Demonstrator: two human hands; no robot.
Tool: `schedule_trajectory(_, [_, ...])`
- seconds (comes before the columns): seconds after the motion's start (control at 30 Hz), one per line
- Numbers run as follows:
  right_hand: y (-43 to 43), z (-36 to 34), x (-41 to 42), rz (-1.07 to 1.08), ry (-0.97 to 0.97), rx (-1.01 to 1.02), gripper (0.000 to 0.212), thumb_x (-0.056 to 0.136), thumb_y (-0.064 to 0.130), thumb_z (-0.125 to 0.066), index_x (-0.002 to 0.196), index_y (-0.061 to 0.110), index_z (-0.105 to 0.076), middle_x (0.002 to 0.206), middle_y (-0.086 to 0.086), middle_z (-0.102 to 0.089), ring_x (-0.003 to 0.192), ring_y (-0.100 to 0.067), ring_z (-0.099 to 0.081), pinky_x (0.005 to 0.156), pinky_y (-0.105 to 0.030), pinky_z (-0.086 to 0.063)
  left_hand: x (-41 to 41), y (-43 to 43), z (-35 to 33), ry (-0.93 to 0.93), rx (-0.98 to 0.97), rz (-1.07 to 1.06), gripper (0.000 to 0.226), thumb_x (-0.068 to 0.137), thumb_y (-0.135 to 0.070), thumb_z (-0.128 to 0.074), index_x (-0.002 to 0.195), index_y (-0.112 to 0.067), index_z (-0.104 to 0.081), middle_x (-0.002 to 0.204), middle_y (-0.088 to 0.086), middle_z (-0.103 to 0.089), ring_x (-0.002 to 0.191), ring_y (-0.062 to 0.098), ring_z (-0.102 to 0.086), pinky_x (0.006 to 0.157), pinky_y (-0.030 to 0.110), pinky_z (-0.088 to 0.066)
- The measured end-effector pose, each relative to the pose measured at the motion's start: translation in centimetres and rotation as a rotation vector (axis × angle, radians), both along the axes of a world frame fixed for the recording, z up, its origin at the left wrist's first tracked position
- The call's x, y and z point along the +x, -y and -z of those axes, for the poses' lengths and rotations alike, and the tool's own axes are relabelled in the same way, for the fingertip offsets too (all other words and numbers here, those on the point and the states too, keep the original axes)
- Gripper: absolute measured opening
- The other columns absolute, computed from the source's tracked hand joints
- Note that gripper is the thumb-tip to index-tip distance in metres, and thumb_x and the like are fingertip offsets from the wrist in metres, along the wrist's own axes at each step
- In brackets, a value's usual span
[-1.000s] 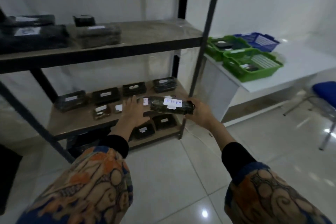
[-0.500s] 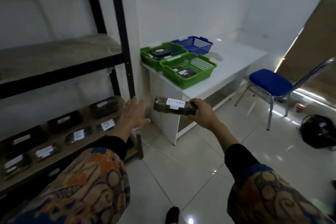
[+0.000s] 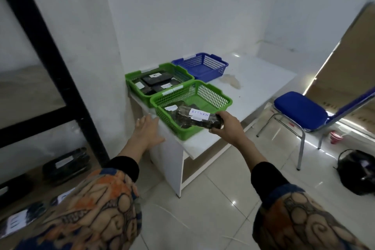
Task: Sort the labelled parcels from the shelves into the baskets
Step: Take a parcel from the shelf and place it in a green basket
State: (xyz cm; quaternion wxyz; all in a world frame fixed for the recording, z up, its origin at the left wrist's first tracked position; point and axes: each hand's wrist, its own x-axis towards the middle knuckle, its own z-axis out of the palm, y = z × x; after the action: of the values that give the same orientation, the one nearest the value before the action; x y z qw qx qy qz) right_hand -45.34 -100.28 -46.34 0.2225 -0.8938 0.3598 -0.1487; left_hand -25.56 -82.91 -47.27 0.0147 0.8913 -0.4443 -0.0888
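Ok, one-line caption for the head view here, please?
Right hand holds a parcel labelled RETURN at the near green basket on the white table; left hand open near the table edge.

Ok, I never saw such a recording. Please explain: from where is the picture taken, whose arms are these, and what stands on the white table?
No machine here: one camera sits on a person's head and looks forward and down, so both arms are that person's. The right hand grips a dark parcel labelled RETURN over the near green basket, where another parcel lies. The left hand is open and empty beside a corner of the white table. On that table stand three baskets: that one, a far green basket holding several parcels, and a blue basket that looks empty.
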Motion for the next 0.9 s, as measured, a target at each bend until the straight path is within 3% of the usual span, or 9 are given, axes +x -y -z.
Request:
schedule_trajectory(0.17, [7.7, 1.5, 3.7, 0.025, -0.015, -0.039, 0.048, 0.068, 0.031, -0.079, 0.107, 0.011, -0.060, 0.104, -0.007, -0.065, 0.095, -0.028, -0.059, 0.079, -0.037, -0.046, 2.6, 6.5, 1.5, -0.018, -0.002, -0.031, 0.088, 0.085, -0.053, -0.057, 0.150, -0.012, -0.014, 0.158, 0.018, -0.008, 0.147, 0.032, -0.008, 0.121, 0.045, -0.010])
schedule_trajectory(0.3, [14.1, 2.8, 7.3, 0.008, 0.000, 0.030, 0.041, 0.068, 0.024, -0.081, 0.098, 0.005, -0.061, 0.099, -0.013, -0.065, 0.093, -0.032, -0.060, 0.072, -0.033, -0.043, 3.9, 11.2, 2.9, -0.052, 0.006, -0.132, 0.093, 0.086, -0.057, -0.054, 0.152, -0.014, -0.007, 0.159, 0.018, 0.002, 0.147, 0.034, -0.004, 0.120, 0.044, -0.007])
schedule_trajectory(0.43, [19.3, 3.9, 10.5, 0.010, -0.048, 0.171, 0.047, 0.074, 0.027, -0.078, 0.107, 0.000, -0.057, 0.105, -0.014, -0.065, 0.098, -0.030, -0.062, 0.067, -0.026, -0.034, 4.5, 14.8, 4.3, -0.072, -0.001, -0.274, 0.096, 0.085, -0.061, -0.053, 0.153, -0.014, -0.003, 0.158, 0.020, 0.005, 0.147, 0.036, -0.007, 0.120, 0.046, -0.011])
schedule_trajectory(0.6, [22.8, 6.3, 13.7, -0.009, -0.167, 0.279, 0.046, 0.079, 0.024, -0.071, 0.110, -0.006, -0.056, 0.113, -0.020, -0.065, 0.103, -0.034, -0.063, 0.072, -0.031, -0.045, 4.1, 17.1, 5.5, -0.103, -0.007, -0.436, 0.096, 0.085, -0.058, -0.055, 0.152, -0.014, -0.004, 0.158, 0.021, 0.007, 0.147, 0.036, -0.003, 0.120, 0.043, -0.009])
schedule_trajectory(0.77, [22.9, 9.0, 16.1, -0.067, -0.258, 0.366, 0.036, 0.081, 0.026, -0.073, 0.100, -0.002, -0.060, 0.109, -0.019, -0.067, 0.087, -0.026, -0.061, 0.062, -0.028, -0.043, 4.0, 17.6, 6.6, -0.047, 0.073, -0.513, 0.096, 0.084, -0.064, -0.049, 0.152, -0.012, -0.005, 0.158, 0.022, 0.006, 0.147, 0.037, -0.001, 0.121, 0.045, -0.008])
schedule_trajectory(0.8, [22.6, 9.5, 16.6, -0.071, -0.261, 0.379, 0.038, 0.081, 0.027, -0.072, 0.102, -0.003, -0.061, 0.110, -0.019, -0.067, 0.087, -0.025, -0.061, 0.063, -0.028, -0.043, 4.1, 17.5, 6.8, -0.048, 0.092, -0.525, 0.096, 0.085, -0.064, -0.048, 0.152, -0.011, -0.005, 0.158, 0.021, 0.006, 0.146, 0.037, -0.001, 0.121, 0.045, -0.009])
schedule_trajectory(0.9, [21.6, 10.4, 17.6, -0.094, -0.296, 0.380, 0.046, 0.089, 0.026, -0.063, 0.119, -0.008, -0.054, 0.125, -0.022, -0.057, 0.110, -0.030, -0.059, 0.087, -0.030, -0.046, 4.4, 17.1, 7.1, -0.050, 0.126, -0.524, 0.096, 0.085, -0.064, -0.047, 0.152, -0.010, -0.004, 0.158, 0.019, 0.011, 0.147, 0.037, -0.002, 0.121, 0.045, -0.010])
